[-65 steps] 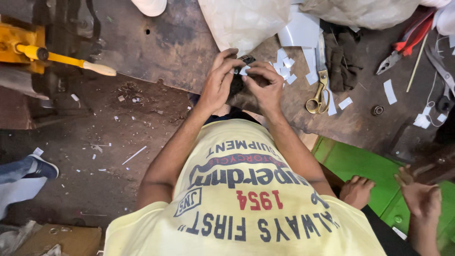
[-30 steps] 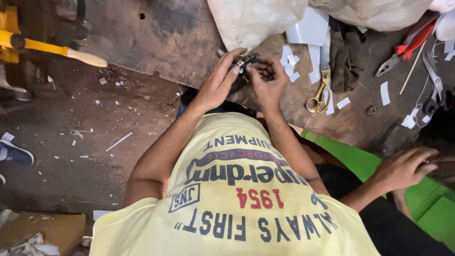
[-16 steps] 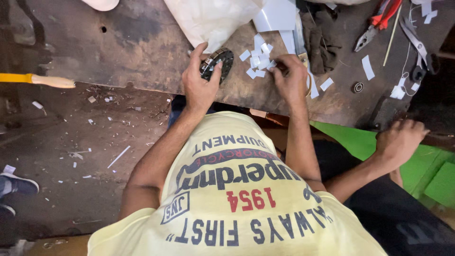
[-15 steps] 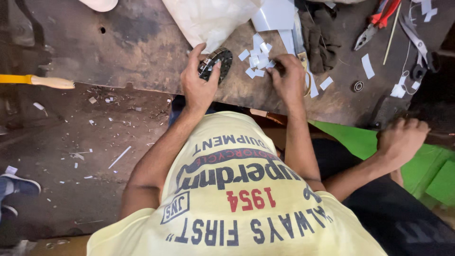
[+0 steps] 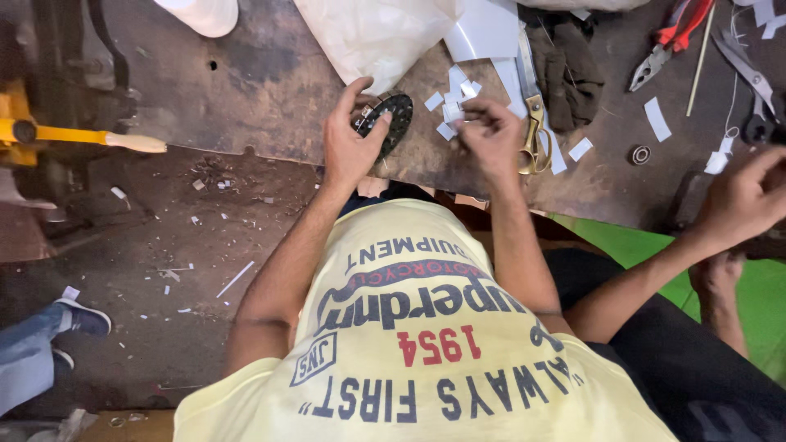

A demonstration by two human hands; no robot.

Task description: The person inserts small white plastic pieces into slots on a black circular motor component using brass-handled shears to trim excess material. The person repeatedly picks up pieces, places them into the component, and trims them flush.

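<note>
Dark, scuffed metal forms the surface [image 5: 270, 90] where a person in a yellow printed shirt works, seen from above. The left hand [image 5: 350, 147] closes its grip around a black round disc [image 5: 391, 121], thumb over the rim and fingers beneath, apparently tilting the disc up off the surface so its face can be reached. The disc looks flat and dark, with small pale fittings near the edge by the fingers; finer detail is too small to tell. The right hand [image 5: 490, 141] holds its fingertips pinched narrowly over a scatter of small white paper pieces [image 5: 452, 100], seemingly on one piece, just beside the disc. Gold-handled scissors [image 5: 532, 131] lie close by the right hand, likely within reach for cutting. A dark cloth [image 5: 566, 72], red-handled pliers [image 5: 673, 39] and a white plastic bag [image 5: 377, 33] sit farther back. At the right edge, another person's hand [image 5: 747, 200] rests on the same surface.
</note>
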